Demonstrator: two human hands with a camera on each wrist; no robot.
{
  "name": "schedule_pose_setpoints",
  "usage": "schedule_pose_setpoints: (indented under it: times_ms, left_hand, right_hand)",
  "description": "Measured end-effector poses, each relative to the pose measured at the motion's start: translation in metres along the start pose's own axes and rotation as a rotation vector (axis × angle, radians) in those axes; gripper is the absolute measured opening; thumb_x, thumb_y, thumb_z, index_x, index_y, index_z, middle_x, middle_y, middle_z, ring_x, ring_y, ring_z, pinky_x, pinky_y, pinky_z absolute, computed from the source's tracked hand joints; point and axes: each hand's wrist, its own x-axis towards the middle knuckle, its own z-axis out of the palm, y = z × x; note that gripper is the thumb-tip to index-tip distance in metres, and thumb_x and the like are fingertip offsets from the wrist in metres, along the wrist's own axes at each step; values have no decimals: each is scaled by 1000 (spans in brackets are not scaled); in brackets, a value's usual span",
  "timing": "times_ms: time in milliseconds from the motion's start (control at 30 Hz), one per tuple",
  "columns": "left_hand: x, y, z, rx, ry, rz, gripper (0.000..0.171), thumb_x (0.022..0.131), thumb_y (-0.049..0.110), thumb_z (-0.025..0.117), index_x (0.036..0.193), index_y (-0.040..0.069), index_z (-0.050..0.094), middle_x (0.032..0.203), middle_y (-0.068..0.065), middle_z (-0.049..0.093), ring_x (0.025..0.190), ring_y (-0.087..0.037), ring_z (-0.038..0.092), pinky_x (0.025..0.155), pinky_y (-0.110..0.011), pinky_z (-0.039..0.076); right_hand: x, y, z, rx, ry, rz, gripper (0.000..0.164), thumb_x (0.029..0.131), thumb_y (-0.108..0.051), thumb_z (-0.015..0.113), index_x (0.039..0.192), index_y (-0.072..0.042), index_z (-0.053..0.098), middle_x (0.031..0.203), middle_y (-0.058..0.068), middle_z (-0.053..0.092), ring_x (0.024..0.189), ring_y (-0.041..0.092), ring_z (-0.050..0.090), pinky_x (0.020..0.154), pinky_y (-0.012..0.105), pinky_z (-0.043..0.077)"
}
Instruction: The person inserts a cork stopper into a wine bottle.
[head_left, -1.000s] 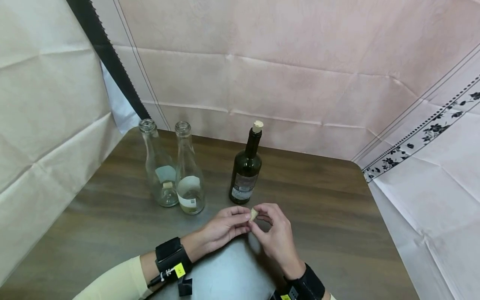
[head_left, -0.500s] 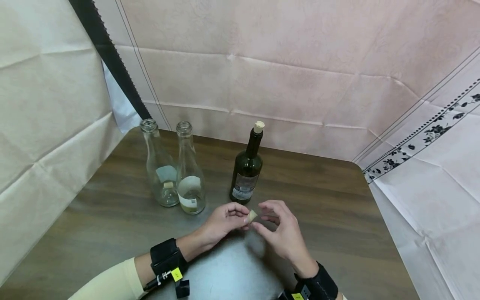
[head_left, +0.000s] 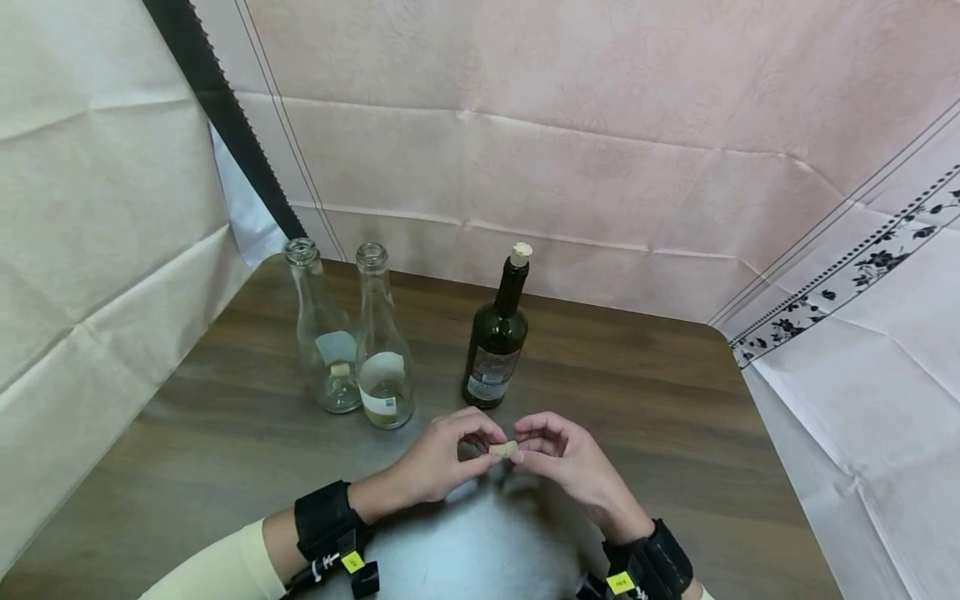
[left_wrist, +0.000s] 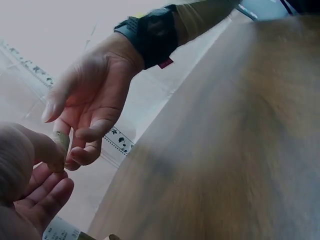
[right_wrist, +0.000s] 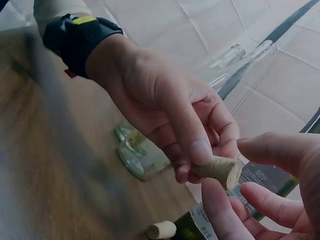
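A short tan cork (right_wrist: 220, 171) lies between the fingertips of both hands, over the near part of the table. My left hand (head_left: 442, 454) pinches it, the thumb along its side in the right wrist view. My right hand (head_left: 566, 458) is held at the other end, its thumb and fingers spread around the cork's bare end face. In the left wrist view the cork (left_wrist: 62, 141) is partly hidden by fingers. Just behind the hands stands an upright dark green bottle (head_left: 497, 342), a pale stopper (head_left: 520, 253) in its mouth.
Two uncorked clear glass bottles (head_left: 322, 325) with labels stand at the left of the wooden table (head_left: 637, 375). Another cork (right_wrist: 161, 230) lies near the dark bottle's base, hidden in the head view. Pale cloth (head_left: 562, 167) hangs along the table's back and sides.
The cork has turned from slanting up to lying nearly flat. My right hand has let go of it, drawn back a little, then come close to its end again.
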Motion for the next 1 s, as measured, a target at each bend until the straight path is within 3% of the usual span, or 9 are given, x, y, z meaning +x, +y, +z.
schedule_pose_setpoints:
  times_ms: [167, 300, 700, 867, 1000]
  left_hand:
    - [-3, -2, -2, 141, 42, 178, 22, 94, 10, 79, 113, 17, 71, 114, 5, 68, 103, -6, 68, 88, -24, 62]
    - [-5, -4, -3, 226, 76, 257, 26, 91, 8, 81, 113, 17, 71, 113, 6, 68, 103, -6, 68, 88, -22, 60]
    - [-12, 0, -9, 306, 86, 237, 25, 91, 11, 81, 113, 19, 71, 113, 7, 69, 107, -5, 67, 91, -24, 59]
    - [-12, 1, -14, 349, 120, 280, 27, 88, 12, 85, 111, 16, 72, 113, 3, 69, 106, -9, 68, 93, -24, 60]
    - [-10, 6, -28, 353, 190, 336, 32, 83, 10, 89, 110, 13, 72, 112, 0, 70, 102, -11, 70, 90, -22, 60]
  right_hand:
    - [3, 0, 4, 20, -17, 23, 42, 95, -13, 76, 129, 6, 58, 111, 5, 72, 100, 18, 74, 95, 35, 61]
    - [5, 2, 7, 31, 4, 38, 31, 95, -12, 75, 120, 3, 63, 103, 3, 74, 93, 14, 74, 94, 32, 60]
    - [12, 4, 16, 44, 43, 44, 19, 93, -7, 75, 109, -4, 68, 96, -2, 75, 89, 12, 75, 89, 32, 62]
    - [13, 5, 19, 59, 40, 34, 20, 93, -7, 75, 111, -2, 68, 95, -2, 76, 90, 12, 74, 93, 35, 62]
    - [13, 5, 21, 72, 42, 35, 18, 93, -6, 75, 110, -3, 68, 95, -2, 75, 90, 12, 74, 94, 36, 62]
